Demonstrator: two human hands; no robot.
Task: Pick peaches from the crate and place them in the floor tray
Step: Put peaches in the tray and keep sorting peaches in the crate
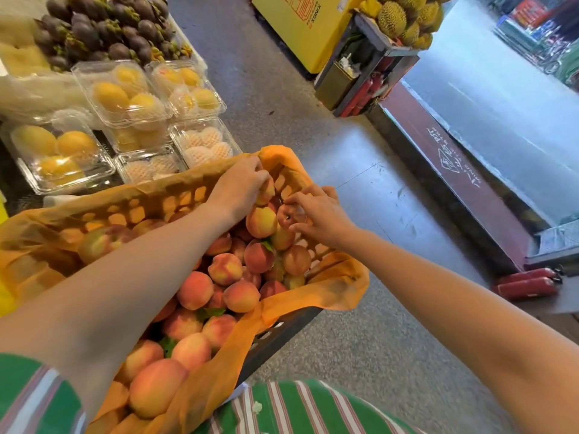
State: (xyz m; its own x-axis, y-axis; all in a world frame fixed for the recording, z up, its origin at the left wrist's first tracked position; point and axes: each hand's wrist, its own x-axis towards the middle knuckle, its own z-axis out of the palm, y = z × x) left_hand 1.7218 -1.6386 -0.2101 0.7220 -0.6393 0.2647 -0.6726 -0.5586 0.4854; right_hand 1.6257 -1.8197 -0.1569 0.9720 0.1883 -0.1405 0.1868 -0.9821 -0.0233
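The left hand [241, 186] is hanging over the far end of the black slatted plastic crate [282, 330], which is carrying a thin orange plastic liner bag [338, 283]. Its grip is curling down round a small yellow-red peach [267, 191] lying close to the far wall. Just beside it, the right hand [316, 216] is pinching a second reddish peach [285, 213] between thumb and fingertips [293, 200], on top of the heap. The heaped red-and-yellow peaches [225, 269] are filling the crate beneath both forearms. Clear plastic boxes of yellow fruit [122, 92] are standing beside the crate, with the grey speckled floor [360, 170] showing beyond it.
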